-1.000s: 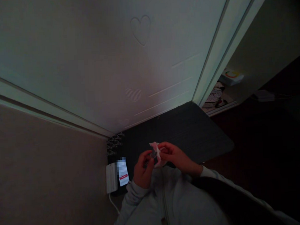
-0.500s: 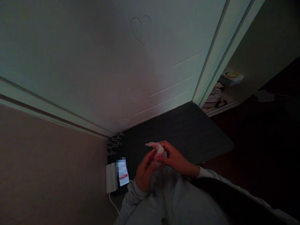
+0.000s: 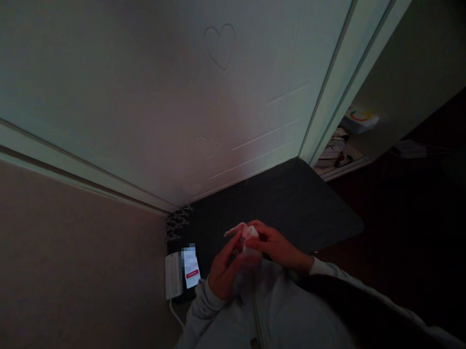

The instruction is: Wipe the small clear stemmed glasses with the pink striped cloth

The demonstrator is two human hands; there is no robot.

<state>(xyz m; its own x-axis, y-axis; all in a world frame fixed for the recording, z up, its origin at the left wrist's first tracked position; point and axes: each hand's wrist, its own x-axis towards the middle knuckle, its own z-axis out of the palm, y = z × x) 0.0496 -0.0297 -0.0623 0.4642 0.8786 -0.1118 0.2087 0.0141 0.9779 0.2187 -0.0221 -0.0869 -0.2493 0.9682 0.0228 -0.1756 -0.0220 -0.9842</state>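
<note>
Close to my chest, both hands are on a soft, pinkish-white crumpled sheet [image 3: 252, 231]; whether it is tissue or thin cloth I cannot tell. My left hand [image 3: 224, 267] grips it from the left with bent fingers and thumb. From the other side, the thumb and fingers of my right hand [image 3: 275, 247] close around it. A loose flap sticks out to the left above my left fingertips. The lower part of the sheet is blurred against my light jacket [image 3: 289, 316].
Below my hands is a dark board-like surface [image 3: 296, 202] against a white panel [image 3: 137, 96] with heart patterns. A lit phone [image 3: 191, 269] lies at its left beside a white device [image 3: 173, 276] with a cable. At right, a shelf holds a white box [image 3: 360, 118].
The sheet has been bunched closer between my hands, and its flap now points lower left. My right hand has shifted slightly right and down. The phone's screen display differs.
</note>
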